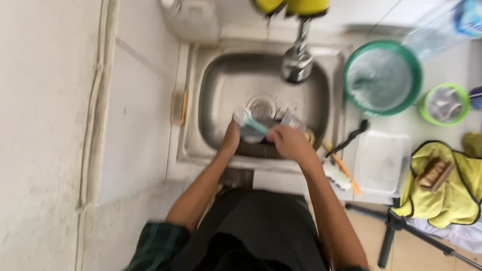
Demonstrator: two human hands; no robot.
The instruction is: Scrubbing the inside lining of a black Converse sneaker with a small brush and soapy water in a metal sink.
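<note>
Both of my hands are over the steel sink [217, 80]. My left hand [231, 137] grips the side of a clear glass [248, 131] held over the basin. My right hand [289, 141] holds a teal-handled brush [249, 120] whose end lies at the glass. The picture is blurred, so I cannot tell whether the brush end is inside the glass. The tap [297, 61] hangs above the basin, just beyond my hands.
A green bowl [382, 77] and a small green-rimmed cup [445, 104] stand right of the sink. A white container [381, 162], a yellow cloth [460, 186] with a wooden brush, black and orange utensils [345, 151], and a tripod leg [420, 235] are there too.
</note>
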